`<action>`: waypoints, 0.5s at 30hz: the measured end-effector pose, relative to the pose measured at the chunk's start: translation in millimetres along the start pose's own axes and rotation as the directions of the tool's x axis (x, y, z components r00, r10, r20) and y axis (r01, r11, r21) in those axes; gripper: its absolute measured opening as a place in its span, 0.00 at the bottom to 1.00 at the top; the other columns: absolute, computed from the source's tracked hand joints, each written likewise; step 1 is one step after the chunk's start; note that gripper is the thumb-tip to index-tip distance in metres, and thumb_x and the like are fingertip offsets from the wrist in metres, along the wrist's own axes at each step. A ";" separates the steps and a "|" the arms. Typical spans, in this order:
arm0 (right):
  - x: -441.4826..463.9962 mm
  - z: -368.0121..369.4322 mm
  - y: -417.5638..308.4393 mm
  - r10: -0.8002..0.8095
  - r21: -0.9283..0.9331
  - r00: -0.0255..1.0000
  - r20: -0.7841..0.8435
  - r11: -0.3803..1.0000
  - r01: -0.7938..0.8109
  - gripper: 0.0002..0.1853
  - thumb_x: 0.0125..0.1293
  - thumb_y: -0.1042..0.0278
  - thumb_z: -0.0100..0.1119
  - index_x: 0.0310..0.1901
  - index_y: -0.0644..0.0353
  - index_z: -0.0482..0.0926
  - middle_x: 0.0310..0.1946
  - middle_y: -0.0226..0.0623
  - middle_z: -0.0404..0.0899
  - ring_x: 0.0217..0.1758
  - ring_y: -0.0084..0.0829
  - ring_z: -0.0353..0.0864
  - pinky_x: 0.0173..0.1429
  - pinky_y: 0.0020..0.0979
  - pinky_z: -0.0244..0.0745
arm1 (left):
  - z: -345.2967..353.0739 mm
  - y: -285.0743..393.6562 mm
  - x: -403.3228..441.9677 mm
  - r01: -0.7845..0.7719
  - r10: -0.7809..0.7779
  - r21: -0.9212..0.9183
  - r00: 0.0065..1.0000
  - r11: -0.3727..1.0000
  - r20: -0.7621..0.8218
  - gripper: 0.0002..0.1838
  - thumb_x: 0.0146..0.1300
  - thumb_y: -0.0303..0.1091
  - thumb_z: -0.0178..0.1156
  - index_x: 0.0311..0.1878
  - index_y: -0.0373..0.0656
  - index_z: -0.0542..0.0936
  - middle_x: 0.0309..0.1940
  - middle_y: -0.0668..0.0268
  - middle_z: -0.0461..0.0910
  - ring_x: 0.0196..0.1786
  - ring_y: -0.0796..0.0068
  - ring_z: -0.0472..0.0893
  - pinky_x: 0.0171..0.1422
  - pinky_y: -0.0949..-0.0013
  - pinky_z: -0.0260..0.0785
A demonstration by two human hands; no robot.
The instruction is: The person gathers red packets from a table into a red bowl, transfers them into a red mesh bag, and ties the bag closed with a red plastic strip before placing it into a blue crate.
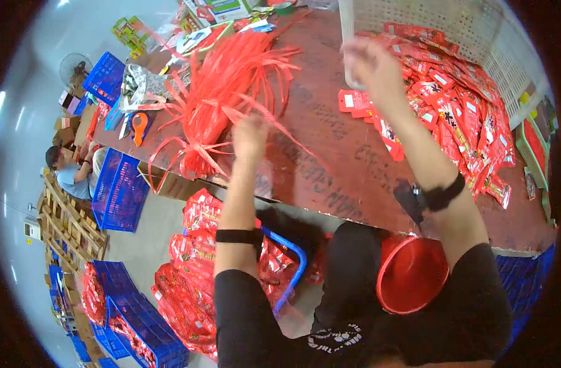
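Observation:
My left hand (251, 136) is closed at the right side of a big bundle of red plastic net strips (222, 80) on the table. From its fingers a single red net strip (280, 126) stretches down and to the right. My right hand (369, 64) is raised near the left edge of a heap of red snack packets (449, 104). Motion smears its fingers, so whether they hold anything is unclear. A few packets (356, 101) lie flat just below this hand.
A white plastic crate (501, 55) stands behind the packets. Orange-handled scissors (139, 127) lie at the table's left. A red bucket (412, 276) is at my lap. Filled red net bags (185, 270) and blue crates (118, 190) stand on the floor; a person (75, 175) sits far left.

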State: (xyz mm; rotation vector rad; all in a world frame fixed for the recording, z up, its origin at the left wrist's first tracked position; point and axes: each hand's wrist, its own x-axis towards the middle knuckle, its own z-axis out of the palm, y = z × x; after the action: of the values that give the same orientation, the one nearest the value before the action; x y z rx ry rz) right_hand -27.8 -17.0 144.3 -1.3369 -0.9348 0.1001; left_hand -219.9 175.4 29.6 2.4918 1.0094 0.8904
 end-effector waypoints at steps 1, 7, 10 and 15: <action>-22.3 4.2 3.3 -0.064 -0.064 0.989 0.137 0.995 0.073 0.11 0.58 0.71 0.54 0.43 0.65 0.76 0.37 0.37 0.79 0.41 0.24 0.77 0.46 0.25 0.71 | 20.4 -9.3 -11.5 -0.141 0.152 0.306 0.988 0.942 -0.015 0.09 0.50 0.35 0.61 0.32 0.40 0.78 0.27 0.60 0.78 0.33 0.57 0.79 0.39 0.61 0.71; -115.4 -8.2 41.6 0.338 -0.178 0.864 0.375 0.940 -0.291 0.09 0.59 0.69 0.54 0.37 0.65 0.78 0.28 0.35 0.80 0.30 0.23 0.78 0.37 0.27 0.71 | 21.0 -10.1 -5.8 0.086 -0.290 0.573 0.917 0.815 0.274 0.09 0.54 0.35 0.55 0.35 0.44 0.80 0.35 0.59 0.79 0.44 0.61 0.77 0.47 0.57 0.68; -133.1 -2.4 45.5 0.426 -0.331 0.826 0.370 0.891 -0.311 0.11 0.60 0.65 0.54 0.36 0.64 0.78 0.26 0.35 0.79 0.29 0.23 0.78 0.35 0.26 0.71 | -17.3 27.5 -21.5 -0.150 0.007 0.778 0.983 0.610 0.184 0.09 0.53 0.37 0.53 0.31 0.46 0.81 0.30 0.63 0.79 0.42 0.64 0.75 0.45 0.60 0.62; -136.0 15.2 36.3 0.762 -0.115 0.388 0.519 0.512 -0.852 0.14 0.61 0.58 0.54 0.38 0.60 0.77 0.22 0.29 0.77 0.19 0.20 0.69 0.24 0.26 0.63 | -52.1 108.1 -79.3 -0.383 0.143 0.646 0.908 0.660 0.393 0.14 0.53 0.45 0.54 0.25 0.45 0.79 0.25 0.61 0.79 0.32 0.63 0.76 0.39 0.60 0.60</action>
State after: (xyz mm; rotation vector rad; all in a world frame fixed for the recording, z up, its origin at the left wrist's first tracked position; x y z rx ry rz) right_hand -109.6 -70.8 42.0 -1.5257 -0.5630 1.3687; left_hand -242.2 45.7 87.6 3.3656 1.0177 0.1083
